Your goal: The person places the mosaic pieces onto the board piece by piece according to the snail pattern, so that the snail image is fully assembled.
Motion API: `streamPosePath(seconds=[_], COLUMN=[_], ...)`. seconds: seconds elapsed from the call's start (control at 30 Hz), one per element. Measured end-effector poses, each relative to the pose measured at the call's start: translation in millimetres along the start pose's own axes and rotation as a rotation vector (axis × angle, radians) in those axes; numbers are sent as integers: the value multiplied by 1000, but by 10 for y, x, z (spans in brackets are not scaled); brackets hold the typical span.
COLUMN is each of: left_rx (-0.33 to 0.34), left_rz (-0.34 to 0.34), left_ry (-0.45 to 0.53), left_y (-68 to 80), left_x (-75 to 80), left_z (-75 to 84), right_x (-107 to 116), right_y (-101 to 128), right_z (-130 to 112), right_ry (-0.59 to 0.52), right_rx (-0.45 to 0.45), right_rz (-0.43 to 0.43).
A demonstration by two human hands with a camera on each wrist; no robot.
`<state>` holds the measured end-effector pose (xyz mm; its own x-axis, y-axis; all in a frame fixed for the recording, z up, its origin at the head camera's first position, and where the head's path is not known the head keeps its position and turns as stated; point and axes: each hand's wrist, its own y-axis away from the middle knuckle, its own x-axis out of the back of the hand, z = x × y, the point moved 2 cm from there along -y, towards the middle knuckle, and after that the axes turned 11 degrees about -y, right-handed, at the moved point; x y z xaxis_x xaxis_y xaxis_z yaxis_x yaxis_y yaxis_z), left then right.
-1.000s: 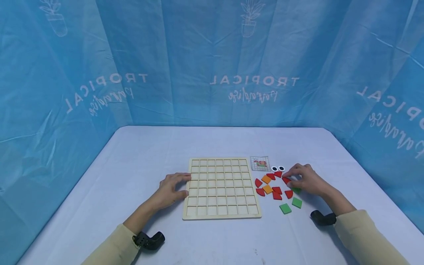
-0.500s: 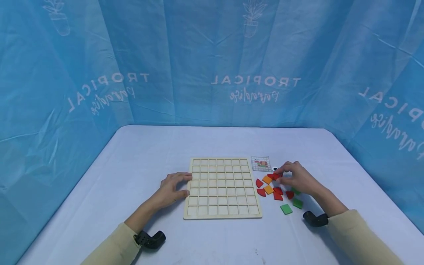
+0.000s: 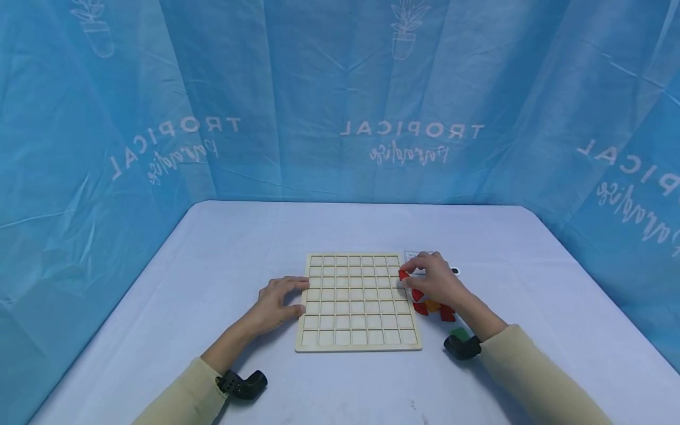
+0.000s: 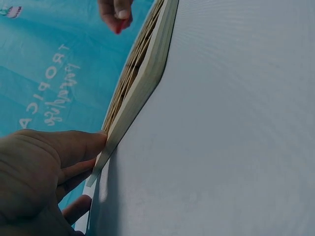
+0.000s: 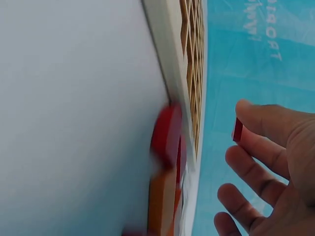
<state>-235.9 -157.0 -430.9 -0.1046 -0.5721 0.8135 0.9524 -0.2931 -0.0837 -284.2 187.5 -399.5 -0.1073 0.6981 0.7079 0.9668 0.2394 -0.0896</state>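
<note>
A wooden grid board (image 3: pixel 357 302) lies on the white table, its cells bare. My left hand (image 3: pixel 277 302) rests against the board's left edge (image 4: pixel 140 93), fingers touching it. My right hand (image 3: pixel 431 277) hovers at the board's upper right corner and pinches a small red piece (image 3: pixel 404 275) between thumb and finger; the red piece (image 5: pixel 237 130) shows edge-on in the right wrist view. Loose red and orange pieces (image 3: pixel 431 307) lie just right of the board, partly hidden under that hand.
A small pattern card (image 3: pixel 410 256) and a googly-eye piece (image 3: pixel 454 271) lie behind the right hand. A green piece (image 3: pixel 458 333) sits by the right wrist. Blue printed curtains (image 3: pixel 340 100) enclose the table on three sides.
My right hand picked a red piece from the pile and carried it left to the board's upper right corner. The left hand stayed on the board's left edge.
</note>
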Motion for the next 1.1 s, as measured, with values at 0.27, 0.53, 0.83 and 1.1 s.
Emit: streamPosePath(seconds=[0.27, 0.53, 0.83, 1.1], left_rx=[12, 9, 11, -5], left_rz=[4, 7, 6, 7], left_ry=[1, -1, -5, -5], left_y=[11, -2, -1, 3], left_x=[-3, -2, -6, 9], left_z=[33, 30, 14, 26], right_x=[-193, -303, -365, -395], right_y=[-119, -194, -241, -245], right_z=[-122, -172, -110, -88], right_ry=[-13, 6, 22, 80], right_rx=[2, -36, 4, 55], right_rz=[5, -2, -26, -19])
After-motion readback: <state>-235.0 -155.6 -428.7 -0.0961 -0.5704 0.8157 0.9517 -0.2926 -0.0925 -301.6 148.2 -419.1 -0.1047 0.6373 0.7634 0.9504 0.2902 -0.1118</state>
